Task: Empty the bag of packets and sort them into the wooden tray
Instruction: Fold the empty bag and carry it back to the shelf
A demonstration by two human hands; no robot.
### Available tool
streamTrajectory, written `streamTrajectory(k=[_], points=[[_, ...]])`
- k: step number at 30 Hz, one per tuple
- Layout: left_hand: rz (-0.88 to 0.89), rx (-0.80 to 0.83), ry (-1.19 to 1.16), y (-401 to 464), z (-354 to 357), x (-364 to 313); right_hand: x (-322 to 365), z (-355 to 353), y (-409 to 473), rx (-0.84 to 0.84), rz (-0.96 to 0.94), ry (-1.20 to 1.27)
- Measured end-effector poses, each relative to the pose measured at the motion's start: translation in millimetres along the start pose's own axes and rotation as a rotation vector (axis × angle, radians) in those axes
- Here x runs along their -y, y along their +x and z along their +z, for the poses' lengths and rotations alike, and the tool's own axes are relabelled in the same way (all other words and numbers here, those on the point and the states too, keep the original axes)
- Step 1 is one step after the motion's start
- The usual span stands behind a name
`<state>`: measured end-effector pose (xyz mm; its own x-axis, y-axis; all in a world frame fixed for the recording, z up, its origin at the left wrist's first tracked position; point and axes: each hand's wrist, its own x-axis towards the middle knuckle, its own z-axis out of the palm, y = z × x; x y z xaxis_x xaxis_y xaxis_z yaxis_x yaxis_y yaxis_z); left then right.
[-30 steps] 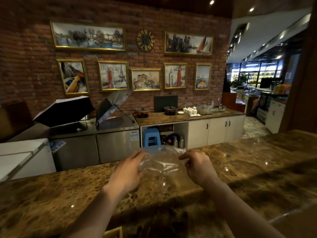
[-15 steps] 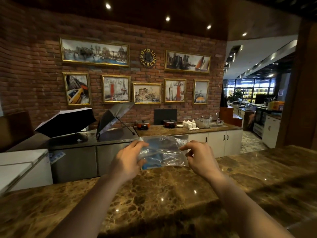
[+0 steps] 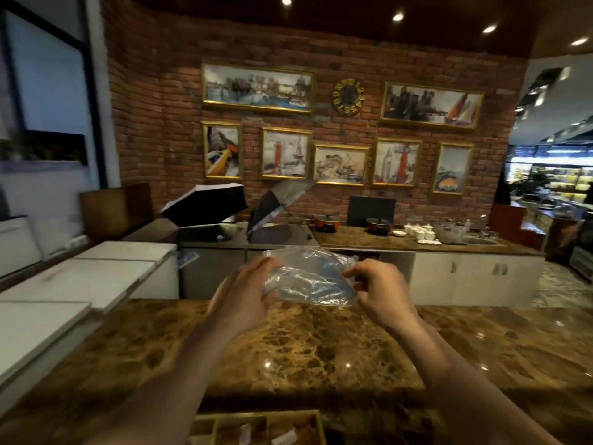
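Observation:
A clear plastic bag [image 3: 308,279] hangs in the air above the far edge of the brown marble counter [image 3: 321,348]. My left hand [image 3: 247,292] grips its left end and my right hand [image 3: 382,287] pinches its right end. Something blue shows through the plastic, too blurred to name. The wooden tray [image 3: 316,423] lies at the bottom of the view, between my forearms. Its compartments hold a few pale packets [image 3: 284,438].
White chest lids [image 3: 96,271] stand to the left of the counter. Behind it run a steel unit with two open umbrellas [image 3: 205,203] and a back counter with pots and white cups [image 3: 417,231]. A brick wall with framed pictures is beyond.
The view tilted up and shifted, and the wooden tray came into sight at the bottom. Both hands lifted the bag off the counter and keep hold of its ends.

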<state>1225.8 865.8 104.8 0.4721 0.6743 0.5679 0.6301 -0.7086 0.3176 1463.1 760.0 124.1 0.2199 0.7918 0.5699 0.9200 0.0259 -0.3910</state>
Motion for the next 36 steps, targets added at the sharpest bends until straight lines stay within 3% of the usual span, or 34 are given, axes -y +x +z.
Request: streamTrajectory(k=[8, 15, 19, 22, 27, 31, 36], points=[[-0.280, -0.053, 0.154, -64, -73, 51, 76, 76, 32, 0.074, -0.223, 0.148], [-0.529, -0.144, 0.337, -151, -137, 52, 157, 115, 25, 0.273, -0.434, 0.352], [-0.697, -0.159, 0.485, -210, -173, 41, 208, 126, -1, 0.390, -0.493, 0.546], [-0.795, -0.191, 0.533, -259, -199, 25, 255, 131, -28, 0.517, -0.590, 0.552], [-0.935, -0.270, 0.578, -338, -239, -9, 323, 132, -86, 0.448, -0.739, 0.659], [-1.059, -0.302, 0.702, -398, -271, -35, 378, 124, -133, 0.540, -0.755, 0.720], [-1.126, -0.358, 0.779, -470, -306, -59, 430, 111, -200, 0.544, -0.909, 0.790]])
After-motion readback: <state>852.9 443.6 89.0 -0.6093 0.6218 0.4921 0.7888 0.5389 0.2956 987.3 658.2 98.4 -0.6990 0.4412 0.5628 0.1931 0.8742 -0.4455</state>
